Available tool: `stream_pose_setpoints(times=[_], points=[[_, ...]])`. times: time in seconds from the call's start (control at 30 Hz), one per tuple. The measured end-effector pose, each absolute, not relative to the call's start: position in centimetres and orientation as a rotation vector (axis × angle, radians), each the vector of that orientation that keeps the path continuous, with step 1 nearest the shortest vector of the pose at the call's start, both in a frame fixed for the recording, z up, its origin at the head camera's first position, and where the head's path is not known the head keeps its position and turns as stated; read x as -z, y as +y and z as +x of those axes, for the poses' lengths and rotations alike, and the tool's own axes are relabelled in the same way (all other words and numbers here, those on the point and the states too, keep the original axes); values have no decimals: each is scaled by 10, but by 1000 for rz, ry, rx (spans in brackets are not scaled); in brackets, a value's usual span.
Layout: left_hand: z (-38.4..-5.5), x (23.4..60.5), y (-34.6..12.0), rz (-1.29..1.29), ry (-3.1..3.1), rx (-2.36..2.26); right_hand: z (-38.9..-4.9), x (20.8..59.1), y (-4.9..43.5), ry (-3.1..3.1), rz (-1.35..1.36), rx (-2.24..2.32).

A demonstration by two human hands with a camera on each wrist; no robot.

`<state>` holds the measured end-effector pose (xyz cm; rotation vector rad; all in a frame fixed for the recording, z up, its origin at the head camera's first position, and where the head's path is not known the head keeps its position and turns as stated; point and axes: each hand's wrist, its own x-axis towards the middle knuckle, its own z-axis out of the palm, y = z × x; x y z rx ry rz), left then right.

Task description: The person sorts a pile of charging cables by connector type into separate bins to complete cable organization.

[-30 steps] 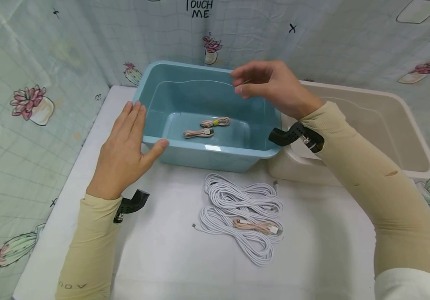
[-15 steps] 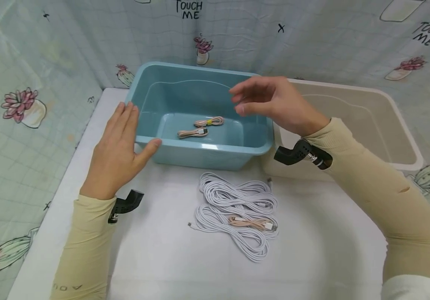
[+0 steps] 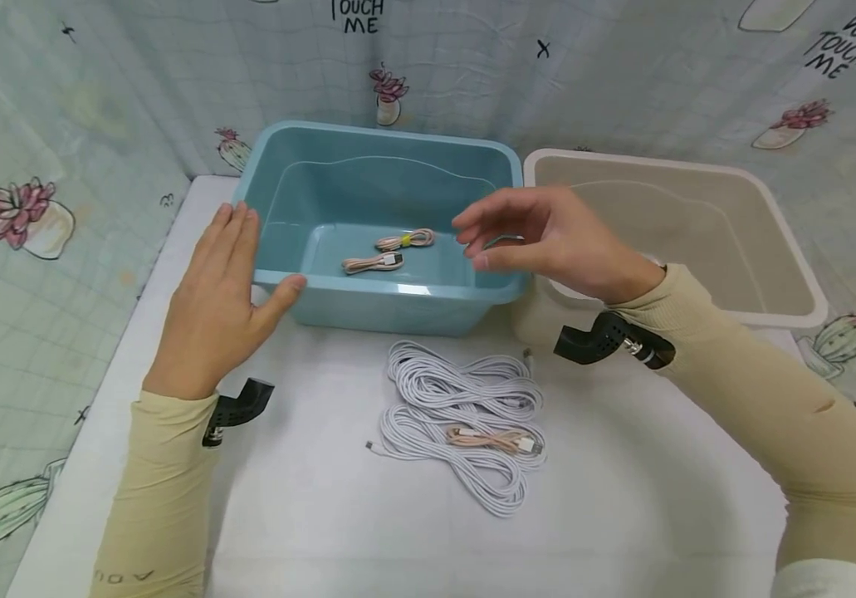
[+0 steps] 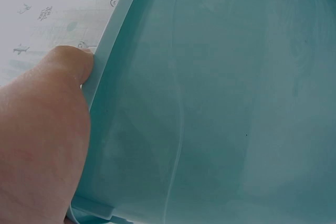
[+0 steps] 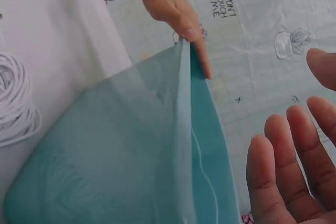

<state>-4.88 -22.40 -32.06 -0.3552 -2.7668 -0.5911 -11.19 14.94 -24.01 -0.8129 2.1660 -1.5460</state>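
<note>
In the head view my left hand (image 3: 207, 303) rests at the left end of a blue plastic bin (image 3: 390, 311), fingers straight along its rim and thumb spread over the front edge. My right hand (image 3: 547, 237) hovers at the bin's right end, its fingers loosely curved with nothing between them. The right wrist view also shows those fingers (image 5: 286, 163) empty. Inside the bin lie two bundled pinkish charging cables: one has a yellow tie (image 3: 407, 240), the other a white USB plug (image 3: 373, 263). Long white cables (image 3: 465, 390) lie coiled in front, with a tan cable (image 3: 491, 438) on top.
A beige bin (image 3: 786, 241) stands against the blue bin's right side, partly behind my right forearm. White cloth (image 3: 308, 515) covers the table. A printed curtain (image 3: 457, 75) hangs close behind the bins and along the left side.
My right hand has come down from the bin's far right corner toward its front right. The left hand stays on the rim. The whole head view has shifted slightly.
</note>
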Motion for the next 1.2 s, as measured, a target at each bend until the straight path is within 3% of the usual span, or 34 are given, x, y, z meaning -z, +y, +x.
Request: stream_pose_setpoints(times=[0.6, 1.2], points=[[-49, 321, -223, -357, -2742, 535, -67, 265, 177, 1894, -896, 1563], [-50, 322, -220, -342, -2748, 532, -24, 321, 196, 1804, -876, 1574]])
